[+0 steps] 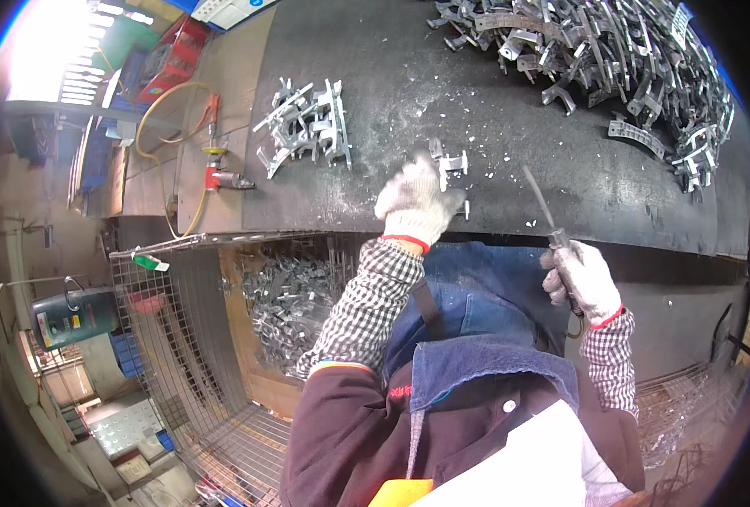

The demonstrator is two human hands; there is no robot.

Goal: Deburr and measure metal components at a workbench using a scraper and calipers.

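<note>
My left hand [419, 201], in a white knit glove, is closed around a small silver metal casting [453, 164] at the near edge of the dark tabletop. Part of the casting is hidden under the fingers, with its ends showing to the right of the glove. My right hand [585, 277], gloved the same way, grips the grey body of a file tool [566, 269]. The tool's long thin blade points up and left over the table, apart from the casting. Pale chips and dust lie around the casting on the dark work surface [375, 110].
A small group of castings [306, 127] lies to the left, and a large heap [612, 59] fills the far right. A red air grinder [219, 176] with a yellow hose rests at the left. Below the table edge stands a wire cage [168, 338] beside a box of castings [286, 304].
</note>
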